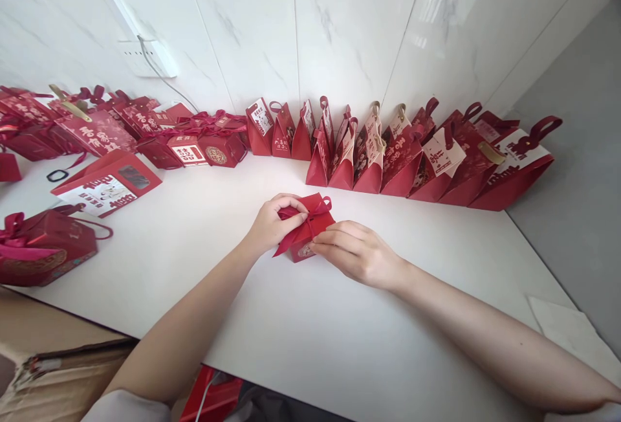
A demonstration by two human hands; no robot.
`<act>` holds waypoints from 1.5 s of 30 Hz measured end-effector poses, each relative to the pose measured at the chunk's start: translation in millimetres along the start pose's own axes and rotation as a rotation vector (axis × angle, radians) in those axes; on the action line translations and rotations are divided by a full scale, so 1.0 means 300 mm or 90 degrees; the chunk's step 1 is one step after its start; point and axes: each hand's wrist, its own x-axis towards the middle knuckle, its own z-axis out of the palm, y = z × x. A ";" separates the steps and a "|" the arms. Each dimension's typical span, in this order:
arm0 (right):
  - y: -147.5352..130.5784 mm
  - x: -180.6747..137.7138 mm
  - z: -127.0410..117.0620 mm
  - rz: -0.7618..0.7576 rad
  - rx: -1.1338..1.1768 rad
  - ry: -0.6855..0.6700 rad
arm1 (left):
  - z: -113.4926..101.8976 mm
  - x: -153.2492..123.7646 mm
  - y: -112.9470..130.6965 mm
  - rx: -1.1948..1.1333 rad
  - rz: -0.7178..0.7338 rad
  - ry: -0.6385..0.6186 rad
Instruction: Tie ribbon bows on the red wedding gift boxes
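A small red gift box (299,251) stands on the white table in front of me, with a red ribbon (324,205) tied across its top. My left hand (277,222) pinches the ribbon at the upper left of the box, thumb against fingers. At the box's right side, my right hand (356,250) has its fingers pressed together on the ribbon near the front edge. One ribbon loop stands up at the top, and a loose tail hangs at the lower left. My fingers hide part of the knot.
Red gift boxes with strap handles (369,163) line the wall at the back right. More ribboned boxes (226,147) crowd the back left. A larger red box (53,247) sits at the left edge. A cardboard box (68,377) is below the table (301,338).
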 end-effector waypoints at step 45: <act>0.183 -0.151 0.101 0.384 0.310 -0.013 | -0.090 0.038 -0.143 -0.032 0.111 -0.321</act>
